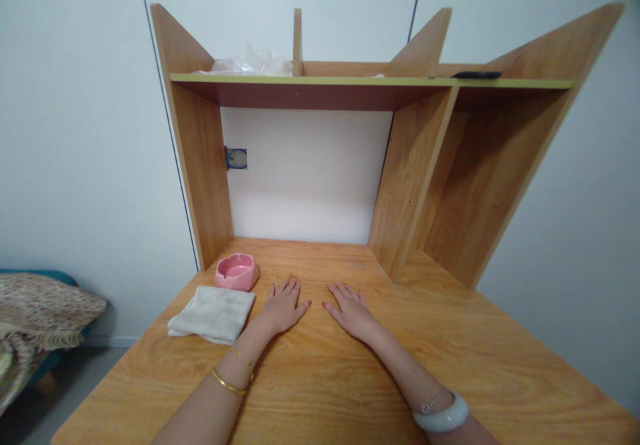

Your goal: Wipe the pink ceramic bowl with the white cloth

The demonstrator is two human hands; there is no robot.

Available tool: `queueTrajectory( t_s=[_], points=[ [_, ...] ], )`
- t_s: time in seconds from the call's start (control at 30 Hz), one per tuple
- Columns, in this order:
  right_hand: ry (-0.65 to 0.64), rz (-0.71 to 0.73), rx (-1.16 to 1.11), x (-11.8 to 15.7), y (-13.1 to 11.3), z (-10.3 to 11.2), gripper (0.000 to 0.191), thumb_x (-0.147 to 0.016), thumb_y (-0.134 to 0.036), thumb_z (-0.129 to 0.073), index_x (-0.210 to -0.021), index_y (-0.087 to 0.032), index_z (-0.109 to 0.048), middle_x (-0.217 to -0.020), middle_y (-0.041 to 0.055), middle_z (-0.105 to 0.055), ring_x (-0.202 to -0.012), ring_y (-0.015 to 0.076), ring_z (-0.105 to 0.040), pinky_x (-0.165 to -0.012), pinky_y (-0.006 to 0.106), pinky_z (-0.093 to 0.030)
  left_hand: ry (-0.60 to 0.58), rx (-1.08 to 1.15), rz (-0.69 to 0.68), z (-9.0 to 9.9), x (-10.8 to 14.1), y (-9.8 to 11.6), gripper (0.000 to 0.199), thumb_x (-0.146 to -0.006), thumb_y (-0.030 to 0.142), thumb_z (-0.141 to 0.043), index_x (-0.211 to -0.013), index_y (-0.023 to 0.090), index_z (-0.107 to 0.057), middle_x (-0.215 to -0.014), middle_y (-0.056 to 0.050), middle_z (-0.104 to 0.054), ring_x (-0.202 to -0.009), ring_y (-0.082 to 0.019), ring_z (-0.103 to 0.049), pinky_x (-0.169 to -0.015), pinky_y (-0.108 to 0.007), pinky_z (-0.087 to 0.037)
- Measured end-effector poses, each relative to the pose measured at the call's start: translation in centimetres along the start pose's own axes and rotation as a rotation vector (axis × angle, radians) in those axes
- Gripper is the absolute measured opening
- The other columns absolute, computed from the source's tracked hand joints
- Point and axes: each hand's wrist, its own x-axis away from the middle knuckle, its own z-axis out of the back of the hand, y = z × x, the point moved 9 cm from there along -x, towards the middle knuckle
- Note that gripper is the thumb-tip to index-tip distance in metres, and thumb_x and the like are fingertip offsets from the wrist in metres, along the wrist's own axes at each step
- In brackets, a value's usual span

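Note:
My left hand (281,308) lies flat on the wooden desk (310,385), palm down, with its thumb out to the right and nothing in it. Close to its left is a folded pale grey cloth (213,313). Just behind the cloth stands a pink ashtray (237,272) with a faceted outside and notches in its rim. To the right, my right hand (350,312) also rests palm down on the desk, fingers stretched forward and thumb pointing left. A gap of bare wood separates the two hands.
A wooden shelf unit (415,185) rises from the desk's back. Its upper board carries clear plastic wrapping (253,62) and a dark flat object (477,74). An uncovered wall box (237,158) shows wires. At far left, a patterned blanket (45,305) covers some furniture.

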Motion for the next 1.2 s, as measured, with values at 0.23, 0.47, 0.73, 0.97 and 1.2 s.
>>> queueTrajectory(
  t_s=[0.23, 0.47, 0.73, 0.97, 1.2],
  points=[
    [-0.004, 0.002, 0.003, -0.02, -0.02, -0.04, 0.064, -0.086, -0.052, -0.023, -0.138, -0.016, -0.024, -0.145, 0.0102, -0.02, -0.133, 0.027, -0.012, -0.105, 0.044, -0.009, -0.003, 0.003, 0.006, 0.1, 0.06, 0.0, 0.068, -0.086, 0.051, -0.013, -0.138, 0.008, -0.018, -0.144, -0.013, -0.017, -0.134, -0.023, -0.01, -0.105, -0.048, -0.012],
    [-0.016, -0.003, 0.005, 0.12, -0.13, 0.03, 0.063, -0.086, -0.051, -0.023, -0.138, -0.016, -0.024, -0.145, 0.0103, -0.02, -0.133, 0.0272, -0.012, -0.105, 0.045, -0.009, -0.009, 0.008, 0.005, 0.16, 0.1, 0.03, 0.068, -0.086, 0.051, -0.013, -0.138, 0.007, -0.019, -0.144, -0.013, -0.016, -0.134, -0.023, -0.009, -0.105, -0.048, -0.012],
    [-0.014, -0.004, 0.001, 0.12, -0.09, 0.04, 0.063, -0.086, -0.052, -0.023, -0.138, -0.016, -0.025, -0.145, 0.0099, -0.02, -0.133, 0.0271, -0.012, -0.105, 0.044, -0.008, -0.008, 0.0, 0.0, -0.02, 0.01, -0.02, 0.068, -0.086, 0.051, -0.013, -0.138, 0.008, -0.019, -0.144, -0.013, -0.017, -0.134, -0.024, -0.009, -0.105, -0.049, -0.011],
    [-0.004, -0.001, 0.0, 0.05, -0.1, 0.02, 0.063, -0.086, -0.051, -0.024, -0.138, -0.016, -0.025, -0.145, 0.0104, -0.021, -0.133, 0.0271, -0.012, -0.105, 0.044, -0.008, -0.006, -0.003, 0.003, 0.0, 0.02, 0.0, 0.068, -0.086, 0.05, -0.013, -0.138, 0.007, -0.018, -0.144, -0.014, -0.017, -0.134, -0.024, -0.01, -0.105, -0.049, -0.011],
    [-0.01, 0.0, -0.008, 0.11, -0.09, 0.05, 0.063, -0.086, -0.051, -0.024, -0.138, -0.016, -0.025, -0.145, 0.0102, -0.019, -0.133, 0.0265, -0.012, -0.105, 0.044, -0.009, -0.007, 0.004, 0.006, 0.08, 0.05, 0.01, 0.069, -0.086, 0.051, -0.014, -0.138, 0.007, -0.019, -0.144, -0.013, -0.017, -0.134, -0.024, -0.011, -0.105, -0.048, -0.012]
  ],
)
